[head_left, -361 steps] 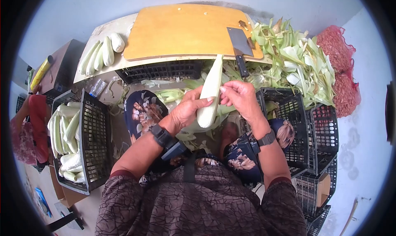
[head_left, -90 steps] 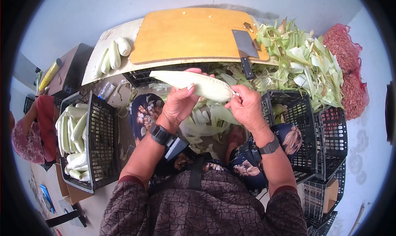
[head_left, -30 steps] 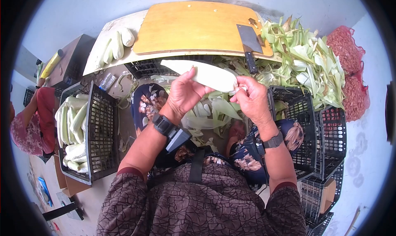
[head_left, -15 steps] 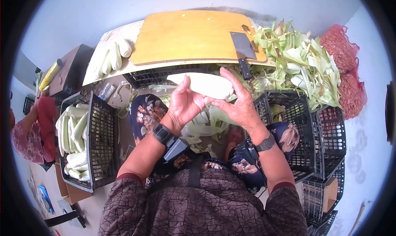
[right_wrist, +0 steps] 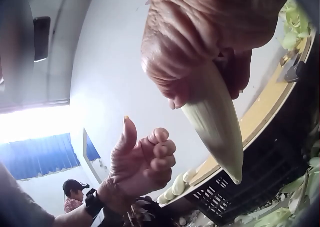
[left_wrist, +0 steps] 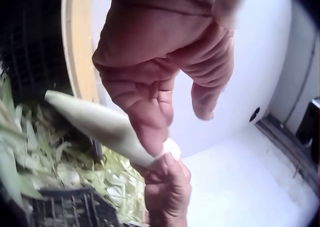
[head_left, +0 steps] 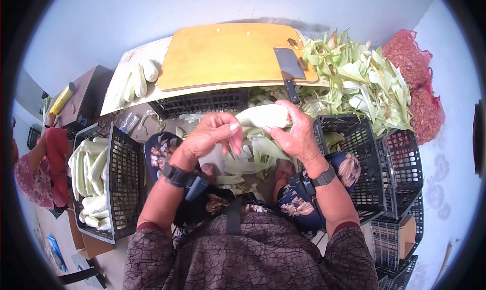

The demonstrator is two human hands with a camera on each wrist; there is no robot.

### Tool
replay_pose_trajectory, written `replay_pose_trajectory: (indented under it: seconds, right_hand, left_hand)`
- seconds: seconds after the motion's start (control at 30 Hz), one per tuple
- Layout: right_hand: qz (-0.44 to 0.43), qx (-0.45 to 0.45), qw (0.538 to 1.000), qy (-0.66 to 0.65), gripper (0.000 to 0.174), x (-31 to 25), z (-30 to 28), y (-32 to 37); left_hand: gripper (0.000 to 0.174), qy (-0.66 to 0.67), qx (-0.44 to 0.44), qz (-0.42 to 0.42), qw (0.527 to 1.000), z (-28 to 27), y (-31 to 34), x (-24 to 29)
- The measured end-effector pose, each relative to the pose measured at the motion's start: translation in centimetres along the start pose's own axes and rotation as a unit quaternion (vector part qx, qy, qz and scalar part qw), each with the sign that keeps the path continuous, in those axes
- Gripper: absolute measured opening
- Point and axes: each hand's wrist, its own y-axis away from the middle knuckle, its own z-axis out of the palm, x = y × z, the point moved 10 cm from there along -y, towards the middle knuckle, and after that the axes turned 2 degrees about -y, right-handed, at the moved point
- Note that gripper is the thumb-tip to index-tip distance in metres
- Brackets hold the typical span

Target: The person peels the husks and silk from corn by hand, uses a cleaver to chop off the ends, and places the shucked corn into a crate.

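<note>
A pale, nearly stripped ear of corn [head_left: 260, 116] is gripped at its broad end by my right hand [head_left: 298, 133], thumb below and fingers above. In the right wrist view, the ear of corn [right_wrist: 215, 122] points its narrow tip down and away from the right hand [right_wrist: 200, 32]. My left hand [head_left: 215, 133] is off the ear, just left of it, its fingers loosely bent with nothing in them. The left wrist view has the left hand [left_wrist: 160, 47] in front of the ear, whose tip [left_wrist: 55, 97] shows at left.
Ahead, a table bears an orange board [head_left: 228, 57], a cleaver [head_left: 288, 67] and a few ears [head_left: 134, 82]. Husks [head_left: 359, 82] heap at right, by red mesh sacks [head_left: 422, 107]. Crates [head_left: 349, 163] stand right; a crate of corn [head_left: 126, 183] stands left. Another person [head_left: 45, 173] is far left.
The left hand has let go of the ear and moved left; the right hand has gone from picking at its base to gripping it. Fewer ears lie on the table than 12 seconds ago.
</note>
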Motion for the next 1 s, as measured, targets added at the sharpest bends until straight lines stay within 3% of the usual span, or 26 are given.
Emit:
replay_pose_trajectory:
  seconds: [0.03,0.07,0.1,0.13,0.17,0.2,0.23,0.3,0.43,0.5,0.57,0.6,0.63,0.7,0.73,0.77,0.83,0.9,1.0]
  right_hand:
    - [0.013,-0.016,0.999,-0.032,0.051,0.2,0.4,0.0]
    - [0.024,-0.034,0.997,-0.064,0.051,0.3,0.7,0.0]
    - [0.020,-0.036,0.997,-0.060,0.051,0.0,0.8,-0.1]
    - [0.021,-0.060,0.995,-0.077,0.051,-0.4,1.4,-0.2]
    - [0.023,-0.082,0.992,-0.094,0.051,-0.8,2.2,-0.2]
    - [0.005,-0.083,0.992,-0.094,0.051,-1.1,2.7,-0.1]
    - [0.003,-0.083,0.992,-0.092,0.051,-1.2,2.9,-0.2]
    - [0.022,-0.138,0.986,-0.089,0.052,-1.4,4.3,-0.2]
    - [0.015,-0.189,0.977,-0.097,0.055,-1.9,5.1,-0.7]
    - [-0.022,-0.194,0.980,-0.045,0.056,-2.4,4.5,-1.6]
    - [-0.034,-0.150,0.984,0.086,0.059,-1.7,3.5,-2.9]
    - [0.023,-0.169,0.982,0.084,0.058,-0.3,3.3,-3.4]
    - [0.050,-0.158,0.975,0.151,0.050,0.6,2.4,-4.0]
    - [0.056,-0.089,0.980,0.168,0.051,3.5,0.7,-5.0]
    - [0.083,-0.083,0.963,0.241,0.052,5.6,0.3,-5.2]
    - [0.109,-0.075,0.940,0.314,0.052,7.7,-0.3,-5.3]
    - [0.125,-0.071,0.940,0.311,0.053,10.1,-0.4,-5.5]
    - [0.198,-0.126,0.906,0.351,0.052,13.2,0.4,-5.1]
    - [0.223,-0.133,0.892,0.371,0.048,15.4,1.2,-4.8]
  left_hand:
    - [0.029,-0.108,0.076,0.040,0.990,-1.5,0.1,1.5]
    - [0.041,-0.133,0.091,0.031,0.986,-2.0,0.0,1.6]
    - [0.041,-0.131,0.092,0.037,0.986,-1.9,-0.3,1.8]
    - [0.052,-0.292,0.100,0.123,0.943,-1.2,-0.3,3.8]
    - [0.064,-0.444,0.105,0.203,0.866,0.0,0.1,5.4]
    - [0.082,-0.474,0.072,0.200,0.855,0.6,-0.3,5.0]
    - [0.082,-0.474,0.073,0.203,0.854,0.8,-0.5,5.0]
    - [0.084,-0.412,0.016,0.110,0.904,1.3,-1.8,3.1]
    - [0.089,-0.300,0.005,0.071,0.951,-0.4,-2.8,1.7]
    - [0.079,-0.302,0.044,0.112,0.946,-1.2,-3.2,2.2]
    - [0.066,-0.166,0.031,0.041,0.985,-1.7,-3.8,1.4]
    - [0.055,-0.147,0.062,0.060,0.985,-2.2,-3.9,1.8]
    - [0.055,-0.145,0.063,0.060,0.986,-2.7,-3.9,1.4]
    - [0.050,-0.012,0.131,0.030,0.991,-5.3,-3.9,-0.3]
    - [0.047,0.074,0.133,0.029,0.988,-5.6,-3.9,-0.8]
    - [0.047,0.075,0.132,0.029,0.988,-5.8,-4.0,-0.9]
    - [0.047,0.165,0.142,0.017,0.976,-6.2,-4.3,-1.3]
    - [0.049,0.173,0.138,0.028,0.975,-6.2,-4.9,-1.2]
    - [0.051,0.116,0.140,0.035,0.983,-6.0,-5.0,-0.9]
